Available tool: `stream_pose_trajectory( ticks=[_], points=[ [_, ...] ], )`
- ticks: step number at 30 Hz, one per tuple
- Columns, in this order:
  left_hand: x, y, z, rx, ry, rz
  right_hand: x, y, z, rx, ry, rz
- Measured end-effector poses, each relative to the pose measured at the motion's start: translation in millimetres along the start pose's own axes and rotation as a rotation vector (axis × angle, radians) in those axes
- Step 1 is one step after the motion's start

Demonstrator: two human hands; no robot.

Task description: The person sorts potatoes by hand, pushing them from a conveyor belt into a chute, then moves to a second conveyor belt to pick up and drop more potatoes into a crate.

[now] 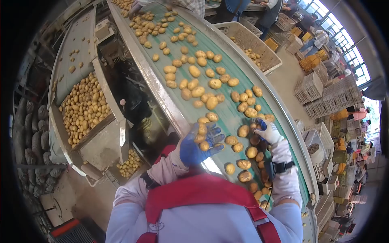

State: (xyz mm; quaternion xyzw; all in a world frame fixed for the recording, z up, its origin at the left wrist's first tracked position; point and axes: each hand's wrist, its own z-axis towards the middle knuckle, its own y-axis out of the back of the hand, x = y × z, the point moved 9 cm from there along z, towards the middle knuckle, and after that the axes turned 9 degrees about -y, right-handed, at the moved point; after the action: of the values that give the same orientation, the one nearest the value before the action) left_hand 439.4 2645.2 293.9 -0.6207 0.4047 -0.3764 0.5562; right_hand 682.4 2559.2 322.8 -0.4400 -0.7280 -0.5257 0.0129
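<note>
Many potatoes [214, 84] lie spread over a green conveyor belt [227, 105]. At the belt's near left edge is my left hand [198, 146] in a blue glove, palm up with its fingers spread, and several potatoes rest on the palm and fingers. Across the belt, my right hand [267, 131], in a white and blue glove, has its fingers curled over potatoes near the far rail. What lies under those fingers is partly hidden. More potatoes [244, 164] sit between and below my hands.
A metal rail [162, 93] edges the belt. To the left stands a bin [117, 105] full of potatoes, with a second conveyor [77, 40] above it. Crates [259, 44] stand beyond the belt at right. Other people [271, 12] stand at the top and far right.
</note>
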Motion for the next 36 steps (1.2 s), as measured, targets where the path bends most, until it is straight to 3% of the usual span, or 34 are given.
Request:
stream_pose_trajectory(
  ticks=[1,2,4,5,6,7,9,11,12,14,18,20,21,22,23,24,25,26,28,29,30,31,32,33,34,35,36],
  points=[
    [0,-11,-4,0.014,-0.03,0.007,37,3,-12,0.003,0.174,0.256],
    [1,-17,-8,0.022,-0.054,0.014,76,0,-29,0.051,0.14,0.391],
    [4,-19,-7,0.077,-0.024,0.03,152,-6,-57,-0.074,0.41,0.151],
    [3,-25,-10,0.115,-0.045,0.008,171,-24,-64,-0.002,0.383,0.081],
    [-1,-29,-14,0.151,-0.068,-0.012,190,-35,-73,-0.058,0.521,-0.074],
    [-8,-24,-16,0.121,-0.132,0.087,190,-37,-71,-0.023,0.537,-0.01],
    [-18,-22,-33,0.069,-0.144,0.014,190,-23,-55,-0.003,0.546,0.187],
    [-33,-15,-54,-0.072,-0.201,-0.014,148,-15,-16,-0.142,0.362,0.043],
    [-39,-4,-66,-0.081,-0.203,-0.025,123,-24,5,-0.07,0.267,0.008],
    [-60,9,-94,0.179,-0.284,-0.056,82,-47,26,-0.108,0.262,-0.178],
    [-107,116,-203,-0.307,-0.533,0.0,61,-47,33,-0.08,0.167,-0.286],
    [-147,224,-295,-0.556,-0.839,0.284,58,-35,42,0.093,0.222,-0.32],
    [-161,257,-325,-0.512,-0.865,0.24,55,-23,55,0.2,0.231,-0.258],
    [-178,278,-346,-0.468,-0.891,0.193,62,7,61,0.178,0.07,-0.227],
    [-194,287,-350,-0.466,-0.884,0.188,69,35,77,0.15,0.191,-0.087],
    [-214,315,-380,-0.859,-1.061,0.165,65,77,91,-0.17,0.054,-0.233],
    [-220,332,-422,-1.262,-1.219,0.138,63,120,102,-0.408,0.099,-0.231],
    [-226,354,-430,-1.258,-1.217,0.138,65,154,87,-0.751,-0.008,-0.293],
    [-232,409,-422,-1.216,-1.055,0.247,100,148,47,-0.829,0.272,-0.255],
    [-192,338,-372,-1.347,-0.796,-0.002,108,113,30,-0.538,0.305,-0.153],
    [-218,443,-385,-0.778,-0.554,0.775,122,68,3,-0.247,0.326,-0.051],
    [-168,355,-331,-0.807,-0.491,0.235,129,17,-21,0.132,0.08,-0.14],
    [-142,284,-292,-1.004,-0.465,0.298,122,-24,-49,0.051,0.425,-0.243],
    [-130,252,-252,-0.563,-0.318,0.305,115,-68,-65,0.294,0.393,-0.243],
    [-134,208,-237,-0.778,-0.276,0.594,103,-93,-81,0.234,0.312,-0.431],
    [-140,154,-207,-0.582,-0.31,0.684,96,-101,-94,0.049,0.387,-0.529],
    [-145,101,-178,-0.529,-0.355,0.801,80,-109,-100,-0.064,0.328,-0.562]
  ],
)
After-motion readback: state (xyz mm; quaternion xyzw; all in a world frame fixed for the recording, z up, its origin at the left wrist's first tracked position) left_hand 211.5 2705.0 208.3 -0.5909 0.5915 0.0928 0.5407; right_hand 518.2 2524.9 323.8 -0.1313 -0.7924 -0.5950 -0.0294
